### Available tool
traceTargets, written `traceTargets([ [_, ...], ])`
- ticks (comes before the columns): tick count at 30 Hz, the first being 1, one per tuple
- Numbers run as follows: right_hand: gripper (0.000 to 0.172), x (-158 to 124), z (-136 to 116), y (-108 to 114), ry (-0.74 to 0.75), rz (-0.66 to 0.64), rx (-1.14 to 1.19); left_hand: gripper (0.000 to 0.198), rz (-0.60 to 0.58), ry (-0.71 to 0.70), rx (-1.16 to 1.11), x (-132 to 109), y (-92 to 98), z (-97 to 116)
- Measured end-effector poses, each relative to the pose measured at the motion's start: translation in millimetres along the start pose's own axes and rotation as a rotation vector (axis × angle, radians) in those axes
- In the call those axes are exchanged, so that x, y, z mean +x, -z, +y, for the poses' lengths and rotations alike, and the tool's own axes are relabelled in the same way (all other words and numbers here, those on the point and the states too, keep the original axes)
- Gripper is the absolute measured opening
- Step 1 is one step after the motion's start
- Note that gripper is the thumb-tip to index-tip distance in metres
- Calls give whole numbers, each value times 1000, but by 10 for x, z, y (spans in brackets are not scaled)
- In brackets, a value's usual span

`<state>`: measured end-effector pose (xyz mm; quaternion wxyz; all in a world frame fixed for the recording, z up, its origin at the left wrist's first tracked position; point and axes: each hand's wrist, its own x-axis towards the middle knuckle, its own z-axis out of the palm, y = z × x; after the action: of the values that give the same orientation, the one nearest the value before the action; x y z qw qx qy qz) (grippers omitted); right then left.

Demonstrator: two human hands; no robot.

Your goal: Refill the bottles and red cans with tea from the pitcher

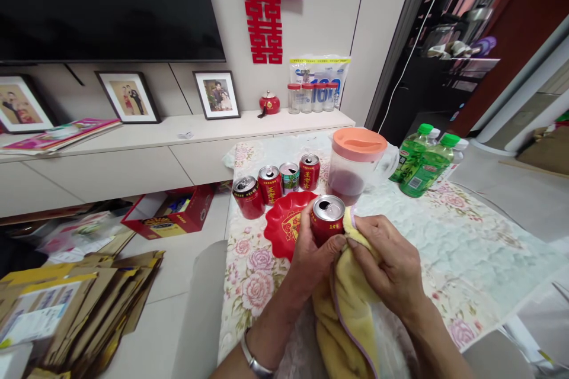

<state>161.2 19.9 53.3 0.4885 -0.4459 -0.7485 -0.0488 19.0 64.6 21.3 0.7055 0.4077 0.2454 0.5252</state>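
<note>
A red drink can (328,226) with an opened silver top is gripped in my left hand (306,254), held upright over the near side of the table. My right hand (391,260) pinches a yellow cloth (351,308) against the can's right side; the rest of the cloth hangs down below. Behind the can, partly covered by it and my left hand, lies a red scalloped plate (278,228). Beyond the plate several opened cans stand in a slanting row, mostly red ones (249,201) and one green can (290,179).
A pitcher (349,174) with an orange lid and dark liquid stands behind the can. Green-capped bottles (420,174) are at the right on the floral tablecloth (444,249). Flattened cardboard (89,308) and a red box (171,210) lie on the floor at left.
</note>
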Motion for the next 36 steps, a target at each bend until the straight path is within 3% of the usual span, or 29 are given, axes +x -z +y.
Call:
traceTargets([
  [8, 35, -80, 84, -187, -29, -75, -29, 73, 82, -102, -15, 45, 79, -20],
  [14, 17, -124, 177, -227, -139, -253, -140, 75, 160, -135, -7, 69, 106, -72],
  [18, 14, -164, 232, -240, -187, -300, -220, 73, 124, -109, 4, 48, 84, -46],
  [25, 19, -137, 225, -173, -175, -209, -204, 75, 2, -33, -19, 18, 99, -28],
  [30, 25, -67, 118, -118, -109, -64, -143, 77, 17, -15, 47, 21, 86, -42],
  [36, 31, -19, -16, -37, -77, 4, -92, 80, -4, -65, 29, 6, 19, -8],
])
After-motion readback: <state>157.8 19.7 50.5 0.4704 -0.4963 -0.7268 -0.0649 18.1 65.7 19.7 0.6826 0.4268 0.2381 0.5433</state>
